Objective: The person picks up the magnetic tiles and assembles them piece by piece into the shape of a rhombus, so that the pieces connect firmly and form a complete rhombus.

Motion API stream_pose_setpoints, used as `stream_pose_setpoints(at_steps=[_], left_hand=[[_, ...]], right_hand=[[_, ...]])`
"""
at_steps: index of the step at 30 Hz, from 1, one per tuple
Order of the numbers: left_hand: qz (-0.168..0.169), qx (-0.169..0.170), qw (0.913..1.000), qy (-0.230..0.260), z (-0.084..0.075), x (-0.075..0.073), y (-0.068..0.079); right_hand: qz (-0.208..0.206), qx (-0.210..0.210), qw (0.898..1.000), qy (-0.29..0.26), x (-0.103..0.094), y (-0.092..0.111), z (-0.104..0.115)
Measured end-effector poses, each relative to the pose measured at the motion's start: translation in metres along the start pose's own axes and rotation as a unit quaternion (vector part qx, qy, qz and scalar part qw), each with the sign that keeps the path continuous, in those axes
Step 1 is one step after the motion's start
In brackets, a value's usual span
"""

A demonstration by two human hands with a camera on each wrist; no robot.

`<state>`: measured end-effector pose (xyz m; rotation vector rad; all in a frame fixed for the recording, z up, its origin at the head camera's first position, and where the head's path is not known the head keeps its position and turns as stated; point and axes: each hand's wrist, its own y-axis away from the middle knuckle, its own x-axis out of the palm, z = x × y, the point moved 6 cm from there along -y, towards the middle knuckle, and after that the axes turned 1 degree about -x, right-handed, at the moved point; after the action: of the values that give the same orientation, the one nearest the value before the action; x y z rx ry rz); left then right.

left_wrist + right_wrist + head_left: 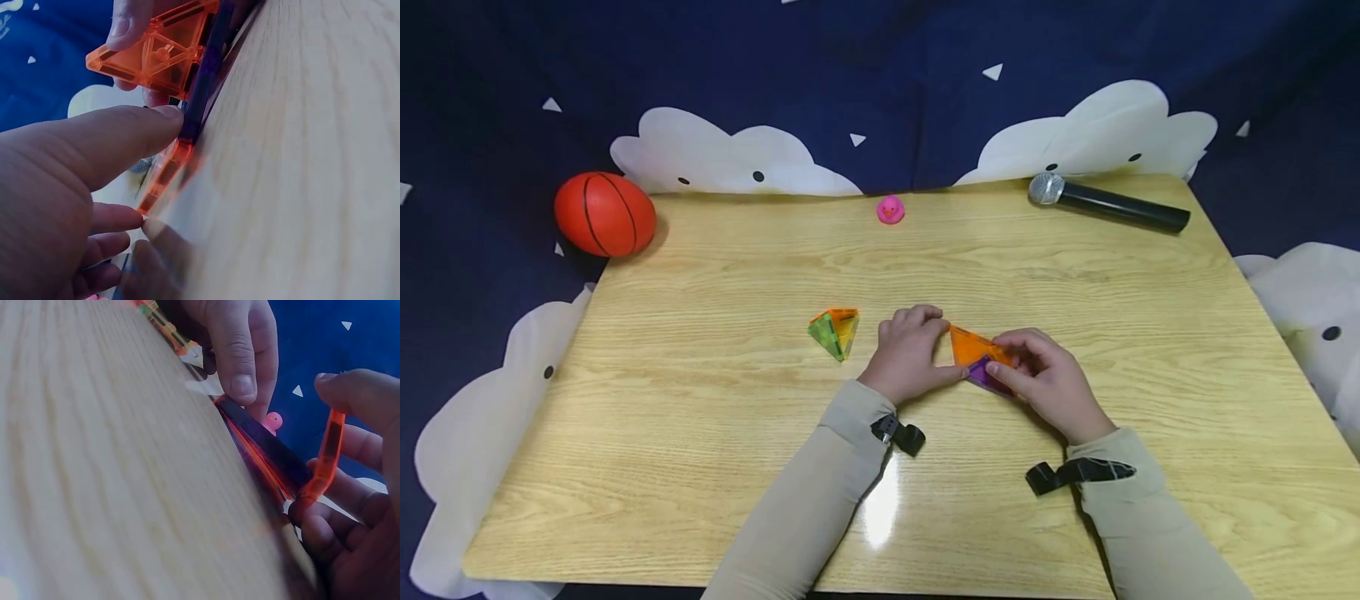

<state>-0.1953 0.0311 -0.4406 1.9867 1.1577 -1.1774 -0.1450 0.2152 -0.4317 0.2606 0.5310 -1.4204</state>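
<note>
On the table, a flat purple triangular magnetic tile (987, 377) meets an orange triangular magnetic tile (972, 343) edge to edge. My left hand (912, 353) spans their left side: the thumb presses the purple edge, and a fingertip touches the orange tile's corner. Another orange tile (169, 53), tilted up from the table, is pinched between thumb and fingers of my right hand (1051, 381). In the right wrist view this raised tile (328, 453) touches the purple tile's end (265, 444). Fingers partly hide the joints.
A small pyramid of green, yellow and orange tiles (837, 332) stands left of my left hand. Toward the back are a red toy basketball (605, 214), a pink rubber duck (891, 210) and a black microphone (1108, 204). Wooden table (700, 433) lies underneath.
</note>
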Motion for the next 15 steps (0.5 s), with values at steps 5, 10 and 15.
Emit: stream_pose_setpoints(at_steps=[5,10,15], left_hand=[[-0.007,-0.001,0.9995,0.03,0.001,0.0,0.0],[-0.018,0.019,0.9967,0.077,-0.002,0.0,0.0],[-0.035,0.05,0.9882,0.14,-0.005,0.001,-0.002]], right_hand=[[-0.004,0.006,1.0,0.002,0.001,-0.002,-0.016],[-0.007,0.011,1.0,0.006,0.002,-0.002,-0.018],[-0.011,0.01,1.0,-0.001,0.0,-0.002,-0.017]])
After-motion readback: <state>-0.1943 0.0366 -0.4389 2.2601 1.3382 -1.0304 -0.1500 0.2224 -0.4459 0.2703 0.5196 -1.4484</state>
